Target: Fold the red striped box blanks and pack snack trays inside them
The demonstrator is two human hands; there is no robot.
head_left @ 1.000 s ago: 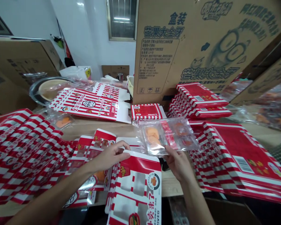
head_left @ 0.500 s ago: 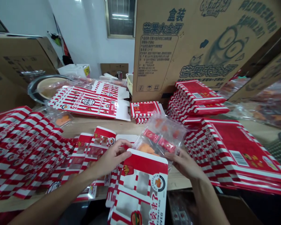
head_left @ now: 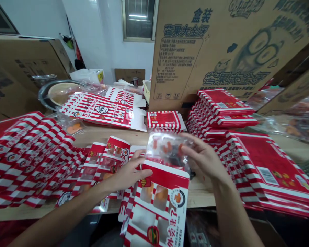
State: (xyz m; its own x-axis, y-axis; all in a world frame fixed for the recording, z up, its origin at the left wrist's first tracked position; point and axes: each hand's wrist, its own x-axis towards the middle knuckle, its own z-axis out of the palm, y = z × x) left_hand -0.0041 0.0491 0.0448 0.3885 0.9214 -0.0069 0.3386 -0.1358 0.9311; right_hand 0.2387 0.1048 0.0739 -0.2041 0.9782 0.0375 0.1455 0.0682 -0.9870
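Note:
A red and white windowed snack box point(head_left: 158, 202) tilts up in front of me, its top end open. My left hand point(head_left: 130, 170) grips the box's upper left edge, thumb over the red front. Behind that open end is a clear plastic bag of candy point(head_left: 167, 145), partly inside the box. My right hand point(head_left: 203, 152) pinches the bag's upper right side. Orange pieces show through the upper windows of the box; the lower windows look pale. More windowed boxes point(head_left: 112, 154) lie to the left of my left hand.
Striped boxes are stacked at the right point(head_left: 270, 164) and lean in rows at the left point(head_left: 23, 157). Flat striped cartons point(head_left: 100, 108) lie behind, near a metal bowl point(head_left: 45, 96). A large cardboard carton point(head_left: 180, 75) stands at the back.
The candy bag has gone down into the box, so orange pieces now show in its upper windows. My right hand has moved up along the bag.

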